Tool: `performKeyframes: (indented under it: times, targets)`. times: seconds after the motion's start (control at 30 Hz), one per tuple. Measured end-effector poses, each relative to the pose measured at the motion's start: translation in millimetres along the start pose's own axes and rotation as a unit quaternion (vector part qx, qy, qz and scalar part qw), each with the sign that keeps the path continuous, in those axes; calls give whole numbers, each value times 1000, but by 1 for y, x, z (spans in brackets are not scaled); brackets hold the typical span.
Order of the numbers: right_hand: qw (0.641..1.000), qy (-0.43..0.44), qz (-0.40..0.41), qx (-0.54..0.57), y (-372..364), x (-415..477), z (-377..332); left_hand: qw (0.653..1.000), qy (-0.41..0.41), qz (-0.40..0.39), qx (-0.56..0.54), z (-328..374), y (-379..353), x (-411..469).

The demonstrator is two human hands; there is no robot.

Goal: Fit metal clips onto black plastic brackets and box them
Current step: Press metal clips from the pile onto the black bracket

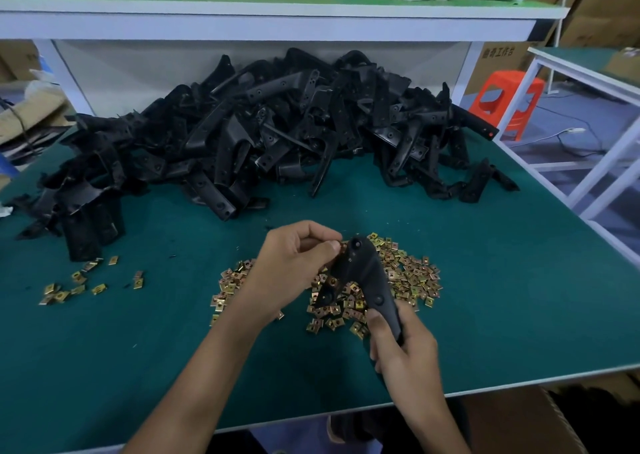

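Observation:
My right hand (pixel 400 341) grips the lower end of a black plastic bracket (pixel 363 273), held tilted above the table. My left hand (pixel 294 266) has its fingers curled at the bracket's upper end and pinches a small brass-coloured metal clip (pixel 343 245) against it. Under both hands lies a spread of several loose metal clips (pixel 412 280) on the green table (pixel 485 297). A big heap of black brackets (pixel 263 135) fills the back of the table.
A smaller scatter of clips (pixel 76 284) lies at the left. An open cardboard box (pixel 519 419) stands below the table's front edge at the right. A white shelf (pixel 277 20) runs above the heap. A red stool (pixel 509 103) and another bench stand at the right.

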State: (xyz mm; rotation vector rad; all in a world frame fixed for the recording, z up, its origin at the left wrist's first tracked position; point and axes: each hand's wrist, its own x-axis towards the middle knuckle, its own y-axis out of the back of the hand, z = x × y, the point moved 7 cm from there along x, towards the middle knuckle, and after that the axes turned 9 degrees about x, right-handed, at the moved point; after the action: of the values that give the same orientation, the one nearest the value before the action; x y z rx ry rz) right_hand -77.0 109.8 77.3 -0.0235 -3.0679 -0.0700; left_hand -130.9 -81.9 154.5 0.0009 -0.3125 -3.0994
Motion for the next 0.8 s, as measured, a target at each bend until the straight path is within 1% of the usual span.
performKeyframes:
  times: [0.2, 0.37, 0.43, 0.53, 0.63, 0.7, 0.8]
  targets:
    - [1000, 4, -10, -12, 0, -1, -5, 999, 10, -24, -19, 0, -4, 0]
    - [999, 0, -27, -41, 0, 1, -1, 997, 34, -66, -23, 2, -8, 1]
    - [998, 5, -23, -60, 1, 2, 0, 998, 32, -61, 3, 3, -11, 1]
    - [996, 14, -10, -89, 1, 3, 1, 998, 20, -31, 51, 3, -13, 0]
    - [996, 26, -1, -85, 2, 2, -1, 997, 16, -42, 60, 1, -20, -6]
    - [997, 28, -4, -67, 1, 1, -3, 996, 8, -21, 91, -2, -25, -13]
    - [998, 24, -4, -56, 1, -1, -3, 980, -32, 87, 178, 6, -26, -21]
